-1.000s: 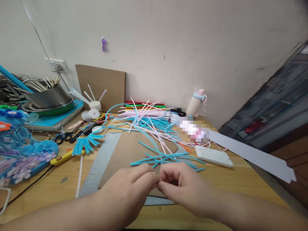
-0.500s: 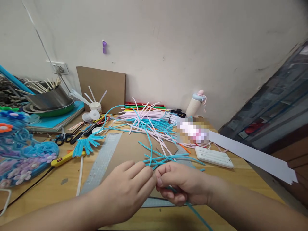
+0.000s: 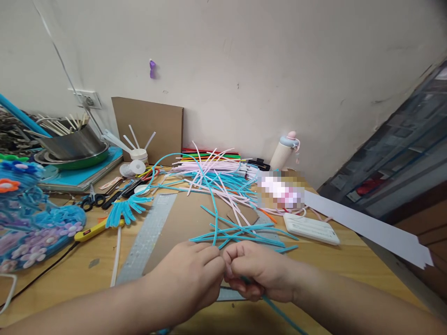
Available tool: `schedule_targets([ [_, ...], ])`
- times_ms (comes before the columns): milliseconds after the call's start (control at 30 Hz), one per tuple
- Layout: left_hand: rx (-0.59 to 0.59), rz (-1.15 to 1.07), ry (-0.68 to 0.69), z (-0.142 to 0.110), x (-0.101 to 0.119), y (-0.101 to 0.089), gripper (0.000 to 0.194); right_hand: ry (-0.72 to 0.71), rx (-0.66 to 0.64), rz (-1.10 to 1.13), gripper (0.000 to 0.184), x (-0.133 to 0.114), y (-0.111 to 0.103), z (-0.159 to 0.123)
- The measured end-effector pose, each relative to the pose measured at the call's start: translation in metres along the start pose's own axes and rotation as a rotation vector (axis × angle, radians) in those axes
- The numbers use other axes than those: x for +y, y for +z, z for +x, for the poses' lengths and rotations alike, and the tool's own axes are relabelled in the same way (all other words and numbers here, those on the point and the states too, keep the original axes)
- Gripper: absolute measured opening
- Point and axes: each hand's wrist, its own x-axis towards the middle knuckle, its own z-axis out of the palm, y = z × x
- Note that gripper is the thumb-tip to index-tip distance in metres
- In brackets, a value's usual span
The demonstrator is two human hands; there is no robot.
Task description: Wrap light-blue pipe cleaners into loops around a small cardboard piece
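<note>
Both hands meet at the front of the mat. My left hand (image 3: 195, 274) is closed, knuckles up, and a long blue pipe cleaner (image 3: 215, 218) runs down behind its fingertips, arching back over the desk. My right hand (image 3: 256, 270) is curled in a pinch against the left fingertips. From beneath its fingers a blue pipe cleaner length (image 3: 282, 315) trails toward the lower right. My fingers hide where these strands meet. Several loose blue pipe cleaners (image 3: 244, 232) lie crossed just beyond the hands, on a cardboard sheet (image 3: 174, 232) over the grey cutting mat (image 3: 139, 253).
Pink and blue pipe cleaners (image 3: 209, 170) are heaped at the back. On the left lie a fuzzy blue flowered piece (image 3: 42, 232), a yellow corded tool (image 3: 94, 230), a blue fringed piece (image 3: 129, 210) and scissors (image 3: 93, 200). A white power bank (image 3: 310, 228) and bottle (image 3: 282, 151) stand right.
Both hands have dropped slightly and shifted a little left, still together. The arched pipe cleaner's near end has swung slightly left. A bit of blue now shows below my left wrist.
</note>
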Motion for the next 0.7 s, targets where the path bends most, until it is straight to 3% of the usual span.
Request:
schedule_targets([
  [67,-0.017,-0.118,-0.052,0.000,0.001,0.003,0.013,-0.080,0.090,-0.182,0.004,0.003,0.003,0.000],
  [133,-0.072,-0.361,-0.161,0.000,0.002,0.006,0.013,-0.263,0.219,-0.527,0.005,0.008,0.006,-0.003],
  [267,-0.255,-0.965,-0.541,0.002,0.002,0.009,0.011,-0.898,0.451,-1.415,0.009,0.021,0.010,-0.011],
  [367,-0.350,-1.241,-0.702,0.004,0.002,0.009,0.008,-1.255,0.560,-1.734,0.017,0.029,0.010,-0.015],
  [500,-0.459,-1.501,-0.854,0.007,0.005,0.005,0.003,-1.382,0.628,-1.781,0.017,0.031,0.007,-0.018],
  [600,-0.413,-1.709,-0.868,0.009,0.004,0.002,0.006,-1.417,0.566,-1.775,0.008,0.024,0.002,-0.021],
  [667,-0.361,-1.690,-0.826,0.009,0.000,-0.001,0.010,-1.269,0.530,-1.601,0.009,0.016,0.000,-0.022],
  [700,-0.336,-1.612,-0.799,0.008,-0.002,-0.003,0.012,-1.117,0.508,-1.441,0.010,0.011,0.000,-0.022],
])
